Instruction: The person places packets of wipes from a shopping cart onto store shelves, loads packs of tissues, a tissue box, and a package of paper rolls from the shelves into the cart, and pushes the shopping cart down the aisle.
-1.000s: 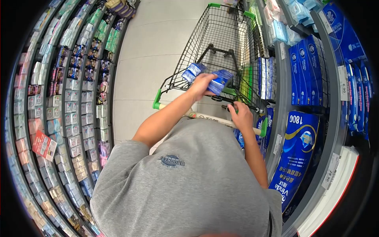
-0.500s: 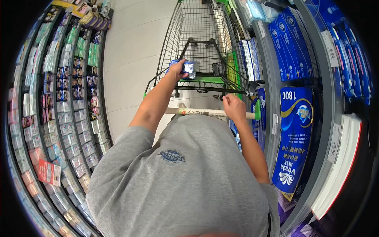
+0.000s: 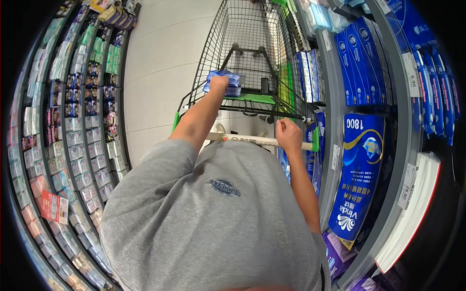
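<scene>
With right hand (image 3: 289,134) curled closed, cannot tell if pinching blue oblong plastic-wrapped packets (image 3: 233,90) with left hand (image 3: 219,84); could topple them by jerking back

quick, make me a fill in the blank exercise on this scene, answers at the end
1. The small packs at the left hand are mainly ____ in colour.
2. The right hand is nearer to the cart handle than the ____ hand is.
3. The wearer's shirt is ____ in colour.
4. The large number on the Vinda pack is ____.

Missing words: blue; left; grey; 1800
</scene>
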`<control>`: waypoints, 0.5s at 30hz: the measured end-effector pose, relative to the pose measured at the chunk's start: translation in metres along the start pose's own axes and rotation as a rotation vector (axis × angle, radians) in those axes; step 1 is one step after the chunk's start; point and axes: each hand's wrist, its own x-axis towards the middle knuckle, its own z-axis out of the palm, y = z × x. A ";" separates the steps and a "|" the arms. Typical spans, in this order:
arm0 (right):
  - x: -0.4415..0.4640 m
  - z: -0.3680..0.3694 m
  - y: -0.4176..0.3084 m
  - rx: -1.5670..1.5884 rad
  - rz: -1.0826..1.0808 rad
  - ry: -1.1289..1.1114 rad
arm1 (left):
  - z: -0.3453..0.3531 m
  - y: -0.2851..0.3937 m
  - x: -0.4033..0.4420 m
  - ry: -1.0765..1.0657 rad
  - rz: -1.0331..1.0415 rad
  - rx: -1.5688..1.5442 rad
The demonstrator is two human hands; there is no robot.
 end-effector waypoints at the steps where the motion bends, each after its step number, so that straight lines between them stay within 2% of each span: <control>1: 0.000 0.001 0.000 0.000 -0.010 -0.002 | -0.030 0.027 -0.053 0.072 0.174 0.281; 2: 0.000 0.002 0.002 0.017 -0.009 0.000 | -0.036 0.028 -0.070 0.078 0.170 0.273; 4: 0.001 0.001 0.004 0.034 -0.018 -0.005 | -0.048 0.029 -0.095 0.022 0.562 0.228; 6: 0.001 0.001 0.003 0.055 0.012 -0.025 | -0.066 0.025 -0.121 -0.140 0.728 0.247; 8: 0.001 0.001 0.004 0.072 0.013 -0.031 | -0.099 0.031 -0.162 -0.255 0.755 0.338; 10: 0.003 0.001 0.006 0.086 0.008 -0.035 | -0.115 0.020 -0.178 -0.198 0.809 0.488; 15: 0.005 0.002 0.006 0.091 0.022 -0.045 | -0.126 -0.009 -0.181 -0.117 0.854 0.525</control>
